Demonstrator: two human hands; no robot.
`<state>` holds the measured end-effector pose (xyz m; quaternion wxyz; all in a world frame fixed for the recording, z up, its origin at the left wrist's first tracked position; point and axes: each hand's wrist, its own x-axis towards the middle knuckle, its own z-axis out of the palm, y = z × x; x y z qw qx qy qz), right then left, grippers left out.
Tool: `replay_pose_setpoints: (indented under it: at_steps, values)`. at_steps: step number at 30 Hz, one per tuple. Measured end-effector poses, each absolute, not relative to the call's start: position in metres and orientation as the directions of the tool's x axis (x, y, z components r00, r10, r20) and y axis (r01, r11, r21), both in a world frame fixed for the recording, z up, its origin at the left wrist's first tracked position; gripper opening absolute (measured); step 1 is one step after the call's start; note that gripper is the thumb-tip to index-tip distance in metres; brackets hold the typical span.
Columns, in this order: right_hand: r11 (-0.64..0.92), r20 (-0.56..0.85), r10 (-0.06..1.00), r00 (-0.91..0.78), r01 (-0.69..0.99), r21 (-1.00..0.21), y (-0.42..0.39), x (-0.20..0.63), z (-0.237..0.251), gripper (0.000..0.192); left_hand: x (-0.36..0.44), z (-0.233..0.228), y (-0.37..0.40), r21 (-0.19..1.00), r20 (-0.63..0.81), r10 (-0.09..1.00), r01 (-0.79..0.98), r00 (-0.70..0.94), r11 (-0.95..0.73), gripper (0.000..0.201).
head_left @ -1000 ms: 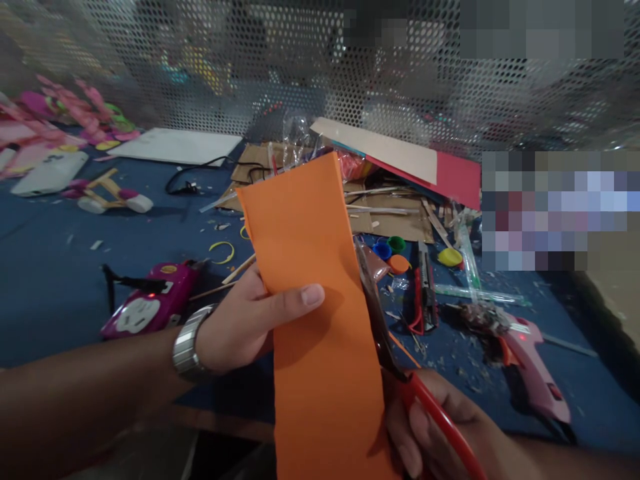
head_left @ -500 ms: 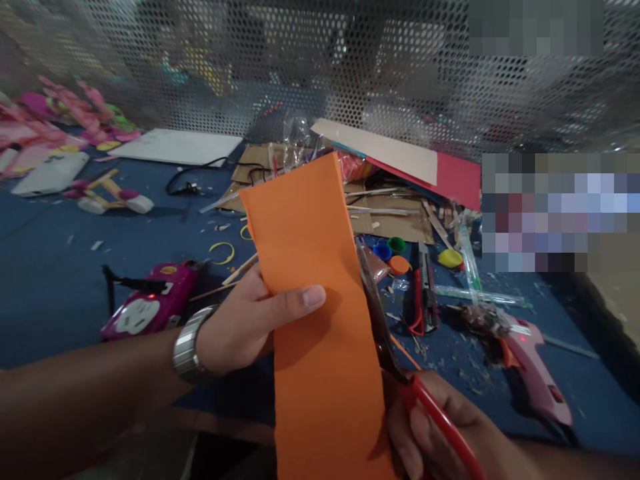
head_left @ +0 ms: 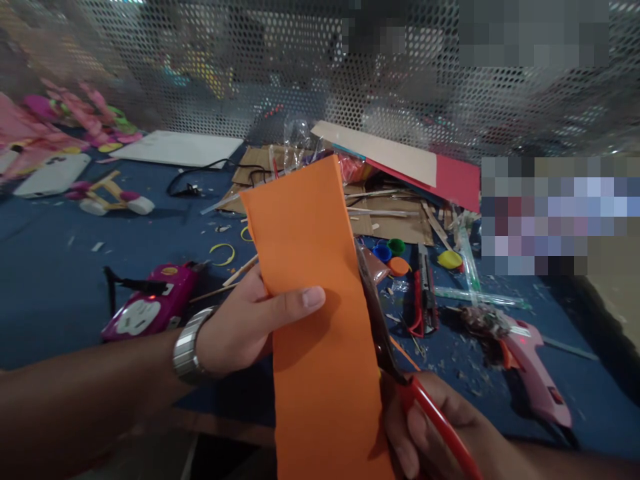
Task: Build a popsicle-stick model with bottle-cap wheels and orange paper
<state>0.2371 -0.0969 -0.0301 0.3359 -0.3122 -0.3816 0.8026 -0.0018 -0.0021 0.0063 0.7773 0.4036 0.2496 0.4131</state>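
Observation:
An orange foam sheet (head_left: 310, 240), long and narrow, stands tilted in front of me. My left hand (head_left: 250, 323) grips it at the left edge, thumb flat on its face and the other fingers hidden behind. My right hand (head_left: 440, 420) is closed around the red handles of a pair of scissors (head_left: 435, 407). The dark blades lie along the sheet's right edge, pointing up and away from me; part of them is hidden by the sheet. A thin orange strip (head_left: 405, 352) shows just right of the blades.
Right of the scissors lie a red box cutter (head_left: 425, 293) and a pink glue gun (head_left: 533, 363). A magenta device (head_left: 155, 300) with a black cord is at left. Coloured sheets (head_left: 400, 157) and cardboard (head_left: 395, 223) lie behind, before a perforated metal screen (head_left: 280, 67).
Almost nothing differs. The view shifts very slightly, while both hands, the orange sheet and the scissors keep nearly the same positions.

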Motion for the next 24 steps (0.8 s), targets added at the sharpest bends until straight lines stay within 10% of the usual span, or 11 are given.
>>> replay_pose_setpoints:
  at_steps: [24]
  values:
    - [-0.641,-0.337,0.695,-0.635,-0.336,-0.690,-0.106,0.243,-0.045,0.047,0.002,0.006,0.000,0.823,0.057,0.832,-0.498,0.551,0.273,0.021]
